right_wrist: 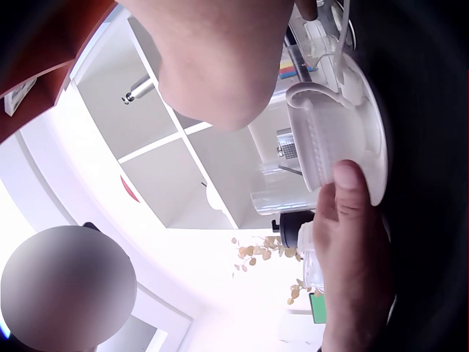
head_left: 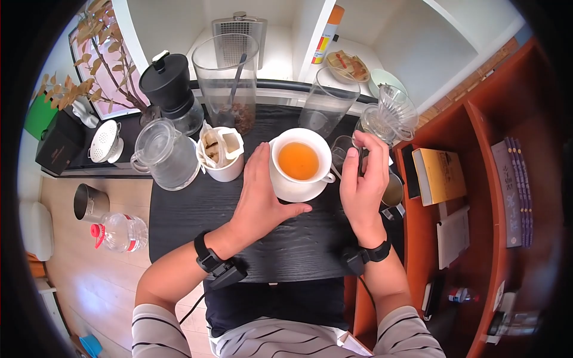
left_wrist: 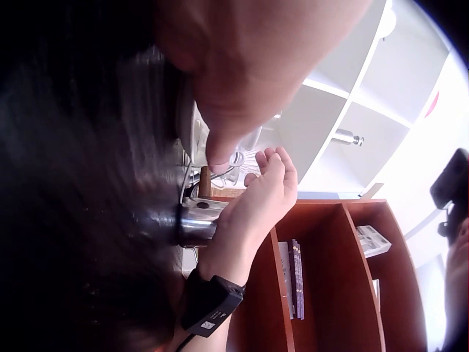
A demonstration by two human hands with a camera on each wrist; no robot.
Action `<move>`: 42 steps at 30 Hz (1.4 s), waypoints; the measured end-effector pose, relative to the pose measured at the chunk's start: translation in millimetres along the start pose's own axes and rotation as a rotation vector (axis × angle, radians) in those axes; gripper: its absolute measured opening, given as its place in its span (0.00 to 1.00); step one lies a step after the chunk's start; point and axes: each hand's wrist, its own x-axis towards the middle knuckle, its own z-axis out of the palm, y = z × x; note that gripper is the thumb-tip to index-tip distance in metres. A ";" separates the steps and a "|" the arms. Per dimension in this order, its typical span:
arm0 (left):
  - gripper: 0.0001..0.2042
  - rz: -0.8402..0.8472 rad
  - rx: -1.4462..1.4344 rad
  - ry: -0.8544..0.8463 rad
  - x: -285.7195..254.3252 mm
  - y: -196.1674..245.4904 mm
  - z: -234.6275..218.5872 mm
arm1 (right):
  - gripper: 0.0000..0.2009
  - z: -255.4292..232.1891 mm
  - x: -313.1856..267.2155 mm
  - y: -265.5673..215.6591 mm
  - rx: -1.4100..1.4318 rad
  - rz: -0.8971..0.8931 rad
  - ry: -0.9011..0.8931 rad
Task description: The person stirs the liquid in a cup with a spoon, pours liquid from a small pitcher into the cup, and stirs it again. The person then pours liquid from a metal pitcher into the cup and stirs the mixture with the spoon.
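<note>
In the head view a white cup [head_left: 302, 136] of amber liquid stands on a white saucer [head_left: 292, 194], its handle pointing right. The left hand [head_left: 260, 200] is at the saucer's left edge, fingers straight and thumb stretched along the near side. The right hand [head_left: 365, 185] is held to the right of the cup, apart from it, fingers loosely bent with nothing visible in them. From the right wrist view, the cup [right_wrist: 333, 139] shows side-on with the left hand [right_wrist: 355, 257] beside it. In the left wrist view the right hand [left_wrist: 260, 205] appears apart from the cup.
Behind and left stand a white cup with a drip bag [head_left: 224, 170], a glass server [head_left: 164, 155], a black grinder [head_left: 170, 89] and a tall glass vase [head_left: 224, 77]. Behind and right are another glass [head_left: 328, 101] and a glass dripper [head_left: 391, 113]. A metal pitcher [head_left: 392, 192] stands beyond the right hand.
</note>
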 end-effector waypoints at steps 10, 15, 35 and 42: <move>0.65 -0.001 0.038 0.012 0.5 -6.6 4.1 | 0.13 8.9 -9.6 -2.2 -0.006 -0.013 -0.114; 0.65 0.001 0.060 -0.011 1.2 -2.3 2.0 | 0.14 10.3 -13.2 -10.5 0.001 -0.025 -0.152; 0.63 0.037 0.094 0.034 -1.3 -9.2 5.5 | 0.16 -3.6 -9.4 -27.3 -0.113 0.028 -0.324; 0.61 0.023 0.071 0.028 0.5 -4.5 2.8 | 0.18 1.1 -8.8 -29.8 -0.131 0.028 -0.341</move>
